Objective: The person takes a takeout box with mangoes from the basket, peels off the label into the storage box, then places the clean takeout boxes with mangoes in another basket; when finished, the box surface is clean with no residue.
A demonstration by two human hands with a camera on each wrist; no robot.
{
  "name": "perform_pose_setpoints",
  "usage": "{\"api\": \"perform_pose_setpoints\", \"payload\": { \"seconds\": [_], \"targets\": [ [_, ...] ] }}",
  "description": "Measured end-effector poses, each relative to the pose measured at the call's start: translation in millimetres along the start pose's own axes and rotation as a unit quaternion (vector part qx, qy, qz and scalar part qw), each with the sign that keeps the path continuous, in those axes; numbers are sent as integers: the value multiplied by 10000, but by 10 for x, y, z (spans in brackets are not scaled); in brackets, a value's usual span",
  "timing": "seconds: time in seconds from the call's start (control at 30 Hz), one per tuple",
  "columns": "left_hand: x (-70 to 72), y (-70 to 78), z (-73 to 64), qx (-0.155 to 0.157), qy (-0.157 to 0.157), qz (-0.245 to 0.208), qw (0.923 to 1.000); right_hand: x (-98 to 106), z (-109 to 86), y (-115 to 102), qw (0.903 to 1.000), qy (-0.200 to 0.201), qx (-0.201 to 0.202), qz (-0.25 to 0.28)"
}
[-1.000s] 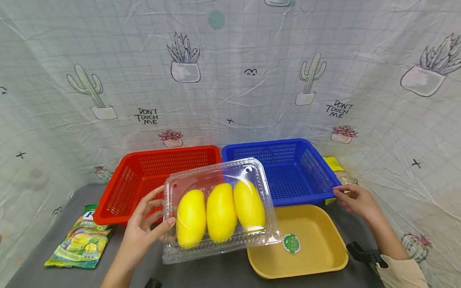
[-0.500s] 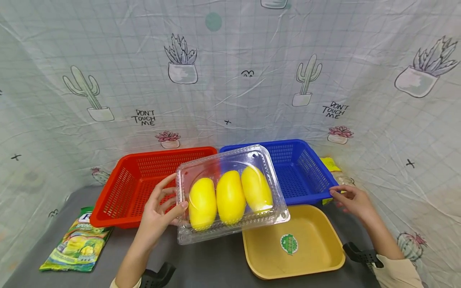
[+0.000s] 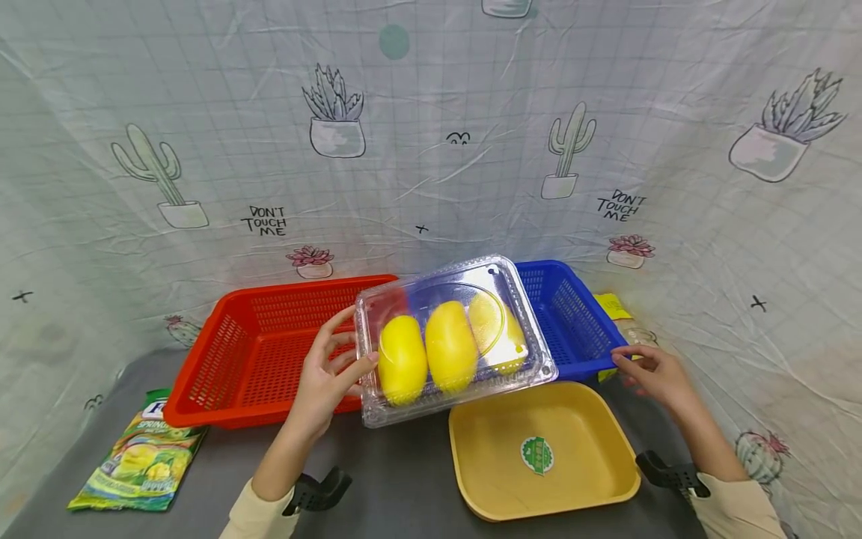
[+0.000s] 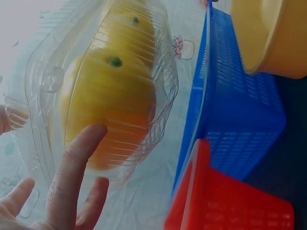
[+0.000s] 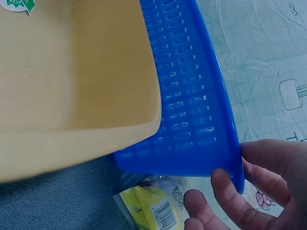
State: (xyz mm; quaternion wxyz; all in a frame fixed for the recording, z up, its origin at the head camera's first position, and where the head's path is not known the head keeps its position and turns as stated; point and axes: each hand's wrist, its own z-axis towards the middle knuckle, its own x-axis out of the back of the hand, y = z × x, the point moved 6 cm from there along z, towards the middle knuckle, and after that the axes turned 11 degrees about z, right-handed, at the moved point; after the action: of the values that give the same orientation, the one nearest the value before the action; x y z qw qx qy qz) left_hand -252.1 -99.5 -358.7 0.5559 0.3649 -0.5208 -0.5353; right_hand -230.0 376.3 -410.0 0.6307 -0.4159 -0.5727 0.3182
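Note:
My left hand grips the left side of a clear plastic clamshell box, which is tilted and raised above the baskets. Inside lie three yellow mangoes. The left wrist view shows the box's ribbed end close up, a mango behind it and fingers against the plastic. On the right, my right hand pinches the near right corner of the blue basket; the right wrist view has thumb and finger at its rim. The box hides the basket's left part.
A red basket stands left of the blue one. Nearer on the grey table is a yellow tray with a green sticker. A green snack bag lies far left, and a yellow packet is behind the blue basket's right side.
My left hand has carried the box of mangoes rightward and away from me, so that it now covers more of the blue basket. My right hand stays at the basket's corner.

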Motion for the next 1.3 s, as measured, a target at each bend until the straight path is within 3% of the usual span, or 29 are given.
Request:
{"api": "perform_pose_setpoints", "payload": {
  "seconds": [0.23,0.9,1.07,1.3],
  "targets": [
    [-170,-25,137,-26,-172,-68,9998,-13,-9,6,9999,69,-103,-74],
    [-695,-53,487,-178,-46,-764,9969,-31,-24,53,9997,163,-113,118],
    [-793,-83,601,-63,-50,-942,9955,-20,-28,56,9994,178,-188,249],
    [-888,-154,742,69,66,-715,9974,-35,-20,60,9990,217,-197,324]
  ]
}}
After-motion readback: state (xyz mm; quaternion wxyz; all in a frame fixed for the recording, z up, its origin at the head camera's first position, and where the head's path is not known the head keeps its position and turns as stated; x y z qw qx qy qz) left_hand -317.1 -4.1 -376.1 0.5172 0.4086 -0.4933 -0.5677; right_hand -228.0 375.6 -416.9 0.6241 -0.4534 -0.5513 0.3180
